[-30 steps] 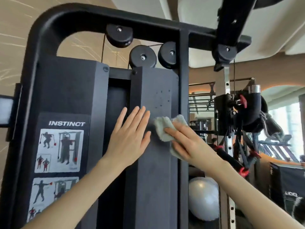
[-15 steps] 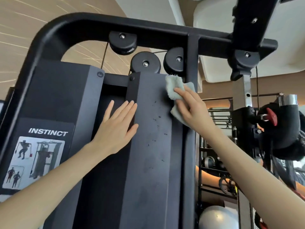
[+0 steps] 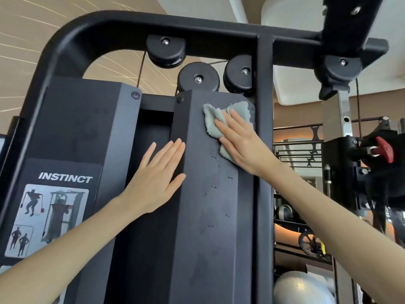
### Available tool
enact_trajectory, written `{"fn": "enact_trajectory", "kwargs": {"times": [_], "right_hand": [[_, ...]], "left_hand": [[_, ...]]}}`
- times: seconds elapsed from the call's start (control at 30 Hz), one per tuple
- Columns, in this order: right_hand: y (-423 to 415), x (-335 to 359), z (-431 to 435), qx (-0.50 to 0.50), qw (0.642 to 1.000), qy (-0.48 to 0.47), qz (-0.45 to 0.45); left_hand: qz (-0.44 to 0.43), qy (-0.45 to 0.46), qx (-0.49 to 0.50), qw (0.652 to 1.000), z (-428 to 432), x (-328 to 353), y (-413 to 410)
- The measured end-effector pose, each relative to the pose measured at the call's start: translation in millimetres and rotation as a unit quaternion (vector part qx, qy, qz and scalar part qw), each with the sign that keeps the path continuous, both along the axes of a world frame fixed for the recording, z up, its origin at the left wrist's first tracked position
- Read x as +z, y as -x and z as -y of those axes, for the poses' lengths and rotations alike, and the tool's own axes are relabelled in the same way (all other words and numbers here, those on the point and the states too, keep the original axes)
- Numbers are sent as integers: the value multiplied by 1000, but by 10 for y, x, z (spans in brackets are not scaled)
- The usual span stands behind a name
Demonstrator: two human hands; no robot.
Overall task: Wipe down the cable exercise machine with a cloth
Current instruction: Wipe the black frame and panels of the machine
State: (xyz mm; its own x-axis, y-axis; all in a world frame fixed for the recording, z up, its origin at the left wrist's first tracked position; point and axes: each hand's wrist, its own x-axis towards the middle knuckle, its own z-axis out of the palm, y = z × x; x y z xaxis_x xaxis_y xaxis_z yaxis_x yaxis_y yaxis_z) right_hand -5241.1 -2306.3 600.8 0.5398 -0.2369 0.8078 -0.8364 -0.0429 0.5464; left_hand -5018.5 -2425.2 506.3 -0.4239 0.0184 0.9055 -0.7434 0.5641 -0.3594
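Observation:
The black cable exercise machine (image 3: 210, 216) fills the view, its central shroud panel running down the middle. A pale grey-green cloth (image 3: 215, 119) lies flat against the panel's upper right part, just under the pulleys. My right hand (image 3: 243, 143) presses flat on the cloth with fingers extended. My left hand (image 3: 155, 181) rests flat and empty on the panel's left edge, fingers together, lower than the cloth. Small dark specks and smears mark the panel below the cloth.
Three black pulleys (image 3: 198, 77) sit above the panel under the curved top frame (image 3: 109, 25). An INSTINCT instruction sticker (image 3: 54, 207) is on the left shroud. To the right are a carriage with a red knob (image 3: 384, 150), a rack and a grey exercise ball (image 3: 302, 290).
My right hand rose with the cloth from mid-panel to the upper right corner, then slid slightly down and left. My left hand stayed on the panel's left edge.

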Motion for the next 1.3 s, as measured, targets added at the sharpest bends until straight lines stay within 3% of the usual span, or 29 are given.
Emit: {"fn": "enact_trajectory", "kwargs": {"times": [0.2, 0.4, 0.63, 0.73, 0.97, 1.17, 1.3], "right_hand": [[-57, -207, 32, -26, 997, -22, -62], [-250, 105, 102, -64, 997, 30, 30], [-298, -595, 97, -64, 997, 39, -28], [-253, -561, 77, -79, 996, 28, -34], [-424, 22, 173, -89, 991, 63, 82], [-430, -708, 203, -62, 997, 49, -1], [-400, -455, 243, -75, 996, 38, -17]], "left_hand": [[4, -7, -13, 1000, -1, -74, 23], [16, -17, -26, 999, 25, -129, -9], [39, -11, -16, 999, -10, -239, -70], [45, -13, -15, 999, -21, -279, -70], [42, -29, -41, 998, -53, -319, -60], [55, -26, -66, 996, 25, -385, -69], [93, -10, -38, 995, 90, -394, -180]]}}
